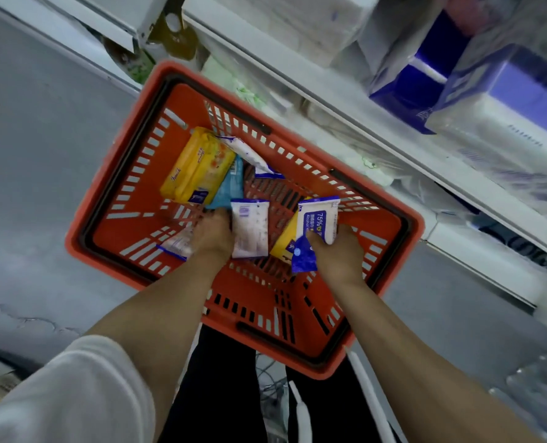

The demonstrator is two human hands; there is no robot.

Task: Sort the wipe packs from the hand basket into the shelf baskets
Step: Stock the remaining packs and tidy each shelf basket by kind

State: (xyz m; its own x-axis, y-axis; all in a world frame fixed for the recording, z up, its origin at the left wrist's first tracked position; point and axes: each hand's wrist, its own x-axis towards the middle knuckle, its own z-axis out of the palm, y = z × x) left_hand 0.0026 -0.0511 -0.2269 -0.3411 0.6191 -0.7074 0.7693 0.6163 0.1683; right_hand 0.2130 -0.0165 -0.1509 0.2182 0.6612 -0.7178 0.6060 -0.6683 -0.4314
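An orange hand basket (128,199) stands on the floor below me, holding several wipe packs. My right hand (339,254) grips a white alcohol wipe pack (318,219), with a blue pack (304,259) and a yellow pack (284,239) against it. My left hand (213,233) reaches into the basket beside a white pack (249,228), fingers down on a white-and-blue pack (177,246); whether it grips it I cannot tell. A large yellow pack (197,166), a light blue pack (230,187) and another white pack (249,155) lie farther in.
White shelving (345,100) runs diagonally behind the basket, stocked with blue-and-white tissue packages (489,100) and green-printed packs (249,91). Grey floor (41,139) lies to the left. My dark trousers and a white cord are under the basket's near edge.
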